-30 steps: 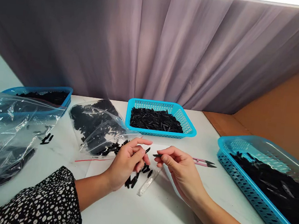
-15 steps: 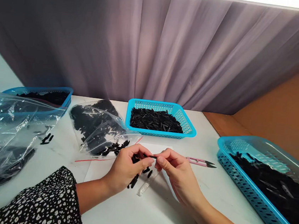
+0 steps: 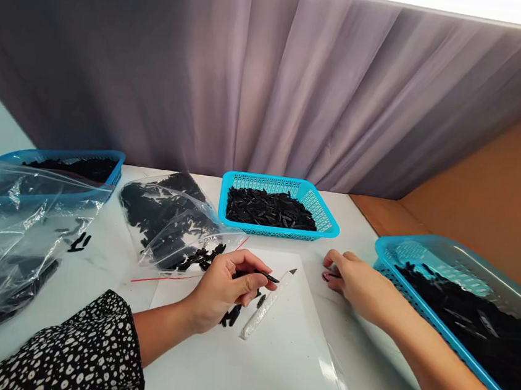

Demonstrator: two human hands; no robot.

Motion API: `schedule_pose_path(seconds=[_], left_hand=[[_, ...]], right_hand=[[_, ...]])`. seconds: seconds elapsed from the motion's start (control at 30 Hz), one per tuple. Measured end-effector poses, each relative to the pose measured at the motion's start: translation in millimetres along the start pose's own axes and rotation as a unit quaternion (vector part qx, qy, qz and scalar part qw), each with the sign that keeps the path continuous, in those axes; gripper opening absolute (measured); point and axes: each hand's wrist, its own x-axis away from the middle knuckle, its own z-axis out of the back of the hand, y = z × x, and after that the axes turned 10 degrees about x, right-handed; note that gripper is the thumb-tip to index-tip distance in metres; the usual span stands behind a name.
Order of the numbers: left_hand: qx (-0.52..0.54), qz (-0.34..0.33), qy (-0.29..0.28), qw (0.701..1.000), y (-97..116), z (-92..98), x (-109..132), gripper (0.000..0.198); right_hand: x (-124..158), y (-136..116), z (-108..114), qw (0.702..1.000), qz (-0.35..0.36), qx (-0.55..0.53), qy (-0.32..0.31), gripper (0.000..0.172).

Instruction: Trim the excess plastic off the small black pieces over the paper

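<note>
Over the white sheet (image 3: 280, 364), my left hand (image 3: 227, 288) pinches a slim black piece (image 3: 267, 276) between thumb and fingertips, its end pointing right. My right hand (image 3: 362, 286) is on the table to the right of the sheet, fingers curled around the pink-handled thread snips (image 3: 330, 277), mostly hidden by the hand. Below the left hand lie several short black pieces (image 3: 233, 315). Beside them rests a slim tool with a pale wrapped handle (image 3: 267, 309) and a dark pointed tip, like a craft knife.
At the back stands a blue basket (image 3: 279, 231) of black pieces. Another large blue basket (image 3: 422, 296) fills the right side, and a third (image 3: 116, 173) the far left. Clear zip bags (image 3: 169, 216) with black pieces lie left of the sheet; a bigger bag (image 3: 20, 219) sits nearer.
My right hand has let go of the black piece and moved right onto the snips. The left hand stays put, holding the piece. The pointed tool now shows fully.
</note>
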Motion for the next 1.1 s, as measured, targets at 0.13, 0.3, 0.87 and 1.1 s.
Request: schedule_pose_path(seconds=[0.13, 0.3, 0.87, 1.1], left_hand=[[0.027, 0.020, -0.020, 0.999, 0, 0.0, 1, 0.035], [0.029, 0.015, -0.018, 0.999, 0, 2.2, 0, 0.038], [-0.073, -0.083, 0.034, 0.993, -2, 3.6, -1, 0.038], [-0.093, -0.114, 0.053, 0.988, -2, 3.4, 1, 0.035]], right_hand=[[-2, 0, 6, 0.999, 0.020, -0.016, -0.021, 0.013], [10, -40, 51, 0.973, -0.008, -0.209, 0.101, 0.013], [34, -94, 46, 0.809, -0.004, -0.585, -0.055, 0.039], [42, -100, 23, 0.950, 0.135, -0.207, 0.190, 0.040]])
